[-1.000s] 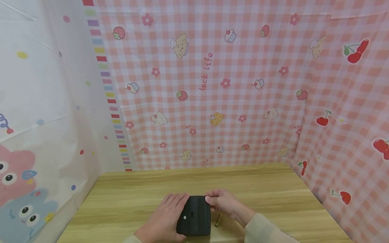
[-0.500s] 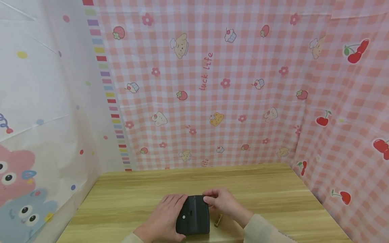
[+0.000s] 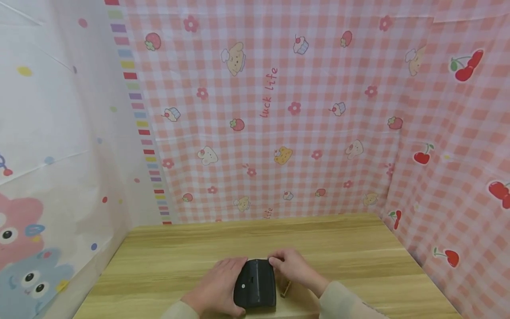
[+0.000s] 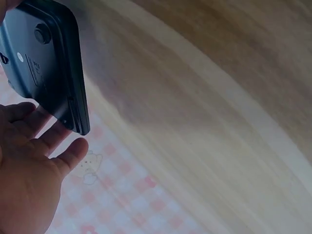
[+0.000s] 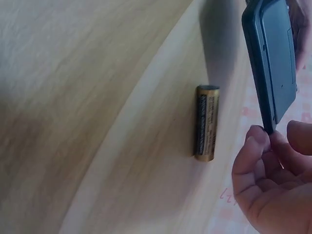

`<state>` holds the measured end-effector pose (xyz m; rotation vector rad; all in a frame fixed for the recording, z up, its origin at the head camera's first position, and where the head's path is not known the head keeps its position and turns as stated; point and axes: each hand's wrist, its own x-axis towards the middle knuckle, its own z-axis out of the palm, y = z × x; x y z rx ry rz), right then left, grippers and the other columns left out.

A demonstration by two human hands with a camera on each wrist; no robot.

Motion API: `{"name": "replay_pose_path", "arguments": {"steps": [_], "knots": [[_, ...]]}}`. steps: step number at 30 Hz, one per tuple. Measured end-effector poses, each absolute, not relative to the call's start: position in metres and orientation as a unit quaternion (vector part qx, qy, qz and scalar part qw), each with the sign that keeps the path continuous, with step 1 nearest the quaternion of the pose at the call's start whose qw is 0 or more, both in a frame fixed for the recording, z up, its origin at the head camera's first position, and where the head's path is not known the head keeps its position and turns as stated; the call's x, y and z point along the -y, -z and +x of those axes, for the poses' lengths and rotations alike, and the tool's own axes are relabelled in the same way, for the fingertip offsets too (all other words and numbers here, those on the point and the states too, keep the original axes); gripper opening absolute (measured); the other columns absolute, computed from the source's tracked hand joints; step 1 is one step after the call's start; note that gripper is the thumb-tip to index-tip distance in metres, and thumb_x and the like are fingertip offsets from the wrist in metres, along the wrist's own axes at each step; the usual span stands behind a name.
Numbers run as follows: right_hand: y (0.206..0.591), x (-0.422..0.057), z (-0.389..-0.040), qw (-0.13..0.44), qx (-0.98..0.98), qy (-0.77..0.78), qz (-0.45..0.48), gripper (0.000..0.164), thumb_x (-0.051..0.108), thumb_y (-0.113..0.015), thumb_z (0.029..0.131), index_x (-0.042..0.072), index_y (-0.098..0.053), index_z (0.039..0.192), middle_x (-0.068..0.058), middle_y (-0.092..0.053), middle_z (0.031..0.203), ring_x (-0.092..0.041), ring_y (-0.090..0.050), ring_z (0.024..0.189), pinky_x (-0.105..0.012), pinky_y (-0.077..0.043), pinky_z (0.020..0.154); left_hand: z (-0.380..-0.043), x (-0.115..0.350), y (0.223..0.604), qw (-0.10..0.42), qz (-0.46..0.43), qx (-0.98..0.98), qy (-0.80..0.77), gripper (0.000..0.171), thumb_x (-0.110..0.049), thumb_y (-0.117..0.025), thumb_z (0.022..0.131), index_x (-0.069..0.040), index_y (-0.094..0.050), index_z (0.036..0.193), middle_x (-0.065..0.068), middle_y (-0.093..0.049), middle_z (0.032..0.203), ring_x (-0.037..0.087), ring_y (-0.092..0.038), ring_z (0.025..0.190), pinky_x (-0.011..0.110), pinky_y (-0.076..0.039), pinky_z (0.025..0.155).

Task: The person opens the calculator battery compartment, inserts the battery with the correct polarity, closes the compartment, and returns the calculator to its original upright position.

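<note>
A black device (image 3: 264, 283), shaped like a desk calculator, is held back side up over the near part of the table. Its back (image 4: 46, 58) carries a round rubber foot, a small white dot and a slot; its front is hidden. My left hand (image 3: 219, 283) grips the left side, fingers at the far edge and thumb at the near edge. At the far right corner, my right hand (image 3: 296, 269) pinches the device between thumb and fingers. A gold and black battery (image 5: 208, 124) lies on the table just right of it, under the right hand.
The wood-grain table (image 3: 191, 248) reaches back to a pink checked cloth (image 3: 255, 146). Another checked cloth hangs at the right, and a white cartoon cloth (image 3: 79, 186) at the left.
The device has shifted very slightly and its right side tilts a little more, with both hands keeping hold. The battery stays on the table. The head view has turned a touch.
</note>
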<state>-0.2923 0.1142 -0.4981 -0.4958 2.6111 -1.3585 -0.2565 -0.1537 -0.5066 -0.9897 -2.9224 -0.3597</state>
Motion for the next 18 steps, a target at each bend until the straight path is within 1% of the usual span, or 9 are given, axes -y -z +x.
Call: {"name": "replay_pose_path", "arguments": {"steps": [3, 5, 7, 10, 12, 14, 18], "knots": [[0.500, -0.115, -0.294, 0.076, -0.879, 0.437, -0.173, 0.024, 0.020, -0.064, 0.108, 0.004, -0.080, 0.112, -0.005, -0.078, 0.098, -0.012, -0.065, 0.085, -0.032, -0.057, 0.073, -0.260, 0.153, 0.511, 0.006, -0.324, 0.938, 0.123, 0.123, -0.060, -0.092, 0.066, -0.006, -0.039, 0.162, 0.003, -0.056, 0.157, 0.024, -0.055, 0.141, 0.053, -0.047, 0.119], [0.501, -0.116, -0.295, 0.074, -0.884, 0.425, -0.179, 0.024, 0.021, -0.063, 0.108, 0.004, -0.080, 0.108, -0.001, -0.074, 0.088, -0.011, -0.060, 0.076, -0.028, -0.051, 0.066, -0.262, 0.153, 0.513, 0.003, -0.328, 0.936, 0.126, 0.123, -0.060, -0.092, 0.066, -0.006, -0.040, 0.162, 0.003, -0.057, 0.156, 0.024, -0.056, 0.140, 0.053, -0.048, 0.117], [0.502, -0.116, -0.296, 0.069, -0.888, 0.416, -0.185, 0.025, 0.021, -0.062, 0.109, 0.005, -0.081, 0.104, 0.002, -0.067, 0.079, -0.010, -0.055, 0.069, -0.025, -0.046, 0.061, -0.264, 0.153, 0.515, -0.004, -0.329, 0.935, 0.133, 0.122, -0.060, -0.093, 0.066, -0.006, -0.040, 0.162, 0.002, -0.058, 0.155, 0.023, -0.057, 0.139, 0.052, -0.049, 0.117], [0.505, -0.116, -0.298, 0.066, -0.891, 0.408, -0.187, 0.030, 0.021, -0.061, 0.109, 0.003, -0.078, 0.093, 0.005, -0.054, 0.067, -0.009, -0.047, 0.060, -0.024, -0.039, 0.053, -0.268, 0.151, 0.517, -0.013, -0.329, 0.933, 0.142, 0.121, -0.061, -0.093, 0.065, -0.007, -0.042, 0.161, 0.001, -0.059, 0.154, 0.023, -0.058, 0.139, 0.051, -0.049, 0.116], [0.507, -0.116, -0.300, 0.062, -0.895, 0.400, -0.188, 0.034, 0.022, -0.059, 0.110, 0.003, -0.075, 0.087, 0.007, -0.047, 0.063, -0.009, -0.042, 0.057, -0.023, -0.035, 0.052, -0.270, 0.150, 0.518, -0.016, -0.329, 0.933, 0.146, 0.121, -0.061, -0.093, 0.064, -0.008, -0.044, 0.160, 0.000, -0.060, 0.153, 0.023, -0.059, 0.138, 0.050, -0.050, 0.116], [0.509, -0.115, -0.301, 0.061, -0.899, 0.391, -0.186, 0.038, 0.024, -0.057, 0.111, 0.004, -0.072, 0.083, 0.008, -0.042, 0.062, -0.009, -0.040, 0.057, -0.023, -0.033, 0.051, -0.272, 0.149, 0.518, -0.019, -0.329, 0.932, 0.149, 0.120, -0.060, -0.093, 0.063, -0.008, -0.045, 0.159, 0.000, -0.061, 0.152, 0.022, -0.060, 0.137, 0.050, -0.051, 0.115], [0.511, -0.115, -0.302, 0.066, -0.906, 0.380, -0.174, 0.038, 0.030, -0.055, 0.112, 0.008, -0.076, 0.089, 0.007, -0.044, 0.064, -0.011, -0.042, 0.060, -0.026, -0.035, 0.055, -0.276, 0.147, 0.520, -0.031, -0.326, 0.932, 0.155, 0.117, -0.059, -0.094, 0.061, -0.010, -0.048, 0.157, -0.003, -0.063, 0.150, 0.021, -0.061, 0.135, 0.049, -0.051, 0.114]]}}
